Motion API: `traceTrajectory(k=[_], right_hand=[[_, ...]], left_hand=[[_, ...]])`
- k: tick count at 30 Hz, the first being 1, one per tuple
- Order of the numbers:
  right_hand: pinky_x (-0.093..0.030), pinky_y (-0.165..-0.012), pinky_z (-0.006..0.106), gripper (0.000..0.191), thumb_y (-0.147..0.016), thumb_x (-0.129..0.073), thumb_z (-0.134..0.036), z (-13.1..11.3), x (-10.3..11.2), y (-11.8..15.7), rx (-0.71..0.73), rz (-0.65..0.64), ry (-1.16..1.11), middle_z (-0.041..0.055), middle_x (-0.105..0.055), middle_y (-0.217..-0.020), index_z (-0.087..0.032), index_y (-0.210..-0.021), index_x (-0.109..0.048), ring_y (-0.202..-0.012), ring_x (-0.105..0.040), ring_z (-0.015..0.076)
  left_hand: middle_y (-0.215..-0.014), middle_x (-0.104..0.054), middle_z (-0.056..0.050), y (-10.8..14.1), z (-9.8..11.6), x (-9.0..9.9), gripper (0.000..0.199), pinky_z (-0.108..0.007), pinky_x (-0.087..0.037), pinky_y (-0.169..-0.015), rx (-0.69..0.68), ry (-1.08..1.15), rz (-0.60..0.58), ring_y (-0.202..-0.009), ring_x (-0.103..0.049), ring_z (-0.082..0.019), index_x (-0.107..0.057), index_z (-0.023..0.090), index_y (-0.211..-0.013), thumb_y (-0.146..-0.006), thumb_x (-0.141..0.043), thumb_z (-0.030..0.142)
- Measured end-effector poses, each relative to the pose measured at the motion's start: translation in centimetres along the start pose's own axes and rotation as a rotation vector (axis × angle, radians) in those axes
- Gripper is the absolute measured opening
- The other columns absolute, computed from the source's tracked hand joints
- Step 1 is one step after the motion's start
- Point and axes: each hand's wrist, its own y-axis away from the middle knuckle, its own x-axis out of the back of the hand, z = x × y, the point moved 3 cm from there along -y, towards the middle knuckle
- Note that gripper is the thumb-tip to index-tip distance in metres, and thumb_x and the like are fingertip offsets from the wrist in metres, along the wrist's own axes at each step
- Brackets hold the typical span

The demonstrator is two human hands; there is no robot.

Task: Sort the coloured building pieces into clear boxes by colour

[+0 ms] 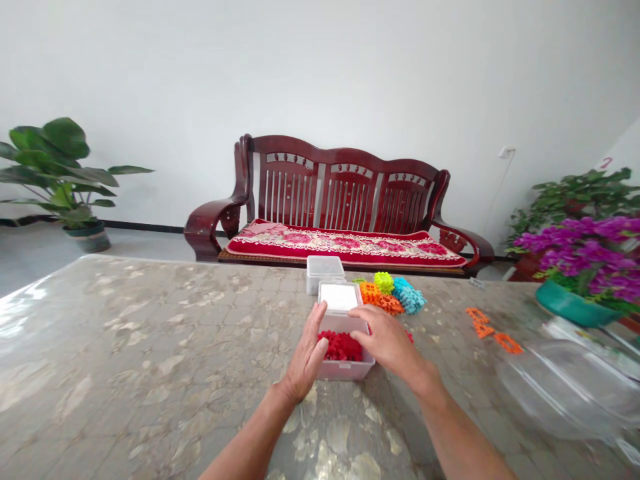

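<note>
A clear plastic box [345, 371] stands on the table in front of me, its hinged lid [340, 298] tipped up at the far side. Red interlocking plastic pieces [342, 347] lie inside it. My left hand [306, 350] is at the box's left side, fingers stretched out and thumb near the rim. At the right side is my right hand [390, 337], fingers reaching to the base of the lid and thumb over the red pieces. Both hands look open; whether they press on the box walls is unclear. A bit of red shows beyond my right hand.
Behind stands a second clear box [325, 268], closed. Beside it are orange pieces [371, 293], a lime-green cluster [384, 282] and blue pieces [409, 297]. Rightward lie loose orange pieces [480, 323], a large clear plastic container [565, 387] and a flower pot [575, 303].
</note>
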Motion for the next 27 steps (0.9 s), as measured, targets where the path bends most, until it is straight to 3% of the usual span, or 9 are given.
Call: traceTrajectory(k=[4,7,10,16,22,27], right_hand=[[-0.045,-0.103,0.038,0.036,-0.083,-0.055,-0.019,4.9,2.1,1.4,-0.175,0.134,0.057,0.0079,-0.069,-0.122,-0.021,-0.116,-0.069,-0.113,-0.063,0.0228],[-0.044,-0.103,0.041,0.044,-0.081,-0.059,-0.023,8.6,2.9,2.8,-0.329,0.074,0.159,0.0104,-0.068,-0.126,-0.020,-0.124,-0.065,-0.117,-0.062,0.0265],[-0.044,-0.102,0.043,0.056,-0.076,-0.064,-0.026,10.5,2.8,3.9,-0.406,-0.052,0.214,0.0134,-0.066,-0.129,-0.018,-0.131,-0.060,-0.119,-0.060,0.0310],[-0.045,-0.098,0.043,0.059,-0.070,-0.065,-0.021,10.2,1.7,4.4,-0.443,-0.155,0.266,0.0128,-0.067,-0.127,-0.020,-0.129,-0.062,-0.117,-0.060,0.0325],[-0.047,-0.096,0.040,0.054,-0.072,-0.060,-0.014,10.4,1.7,4.5,-0.406,-0.109,0.313,0.0112,-0.070,-0.121,-0.020,-0.125,-0.064,-0.113,-0.063,0.0303],[-0.044,-0.103,0.043,0.058,-0.076,-0.063,-0.024,8.9,3.2,3.9,-0.360,0.031,0.203,0.0137,-0.065,-0.130,-0.017,-0.133,-0.058,-0.118,-0.061,0.0293]], left_hand=[[-0.167,-0.015,-0.003,-0.1,0.1,0.0,0.058,-0.047,-0.008,-0.126,0.008,-0.003,-0.001,-0.154,-0.008,-0.026,-0.018,0.028,-0.158,-0.104,-0.029,0.047],[-0.167,-0.014,-0.003,0.0,-0.1,0.0,0.057,-0.047,-0.007,-0.126,0.015,-0.003,0.002,-0.154,-0.007,-0.026,-0.017,0.028,-0.158,-0.105,-0.028,0.047],[-0.167,-0.015,-0.003,0.0,-0.2,0.0,0.057,-0.047,-0.008,-0.126,0.019,-0.001,-0.005,-0.154,-0.007,-0.026,-0.017,0.028,-0.158,-0.105,-0.028,0.046],[-0.167,-0.015,-0.004,0.1,-0.1,0.1,0.058,-0.046,-0.007,-0.126,0.030,-0.004,-0.007,-0.154,-0.007,-0.025,-0.018,0.026,-0.158,-0.104,-0.029,0.045],[-0.167,-0.014,-0.004,0.1,-0.2,0.1,0.058,-0.048,-0.008,-0.126,0.025,-0.008,-0.011,-0.154,-0.006,-0.025,-0.017,0.026,-0.158,-0.105,-0.029,0.045],[-0.167,-0.014,-0.005,0.1,0.0,0.1,0.058,-0.048,-0.010,-0.126,0.016,-0.010,-0.012,-0.154,-0.007,-0.027,-0.017,0.026,-0.158,-0.105,-0.030,0.044]])
